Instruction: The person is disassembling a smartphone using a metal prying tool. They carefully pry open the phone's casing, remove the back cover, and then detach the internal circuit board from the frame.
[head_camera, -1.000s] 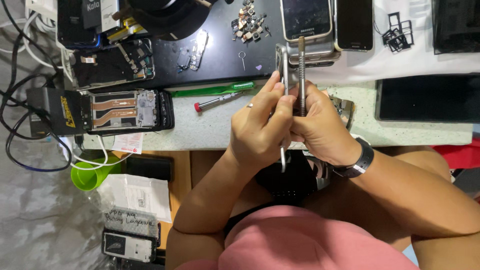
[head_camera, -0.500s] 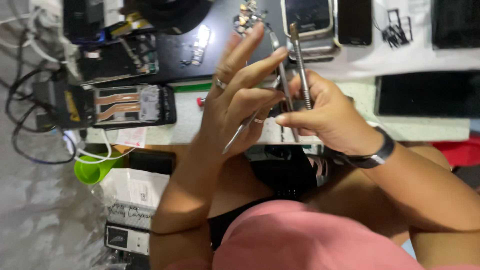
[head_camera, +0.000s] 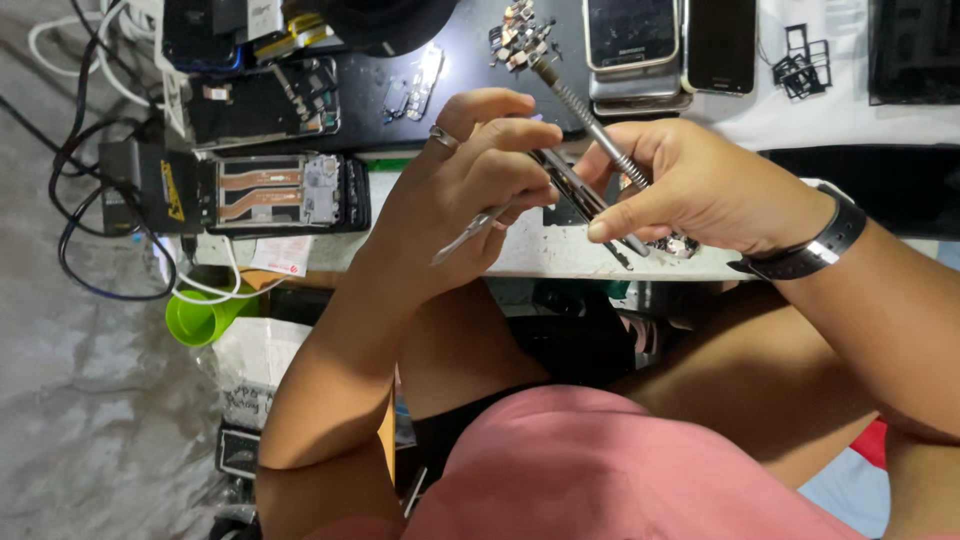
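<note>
Since the earlier frame, the left hand has curled, pinching tweezers; the right hand now tilts its pinched screwdriver over the phone frame.

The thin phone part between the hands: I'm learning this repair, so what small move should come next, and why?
Probably steady the thin dark part with the left hand before using the metal driver in the right hand; the part is held edge-on above the bench, and tweezers lie idle in the left hand.

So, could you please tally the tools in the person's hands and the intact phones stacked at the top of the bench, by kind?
Metal tweezers, left hand: 1
Screwdriver, right hand: 1
Dark flat part, held between both hands: 1
Intact phones, stack and black one: at least 3
Total: 6
</note>
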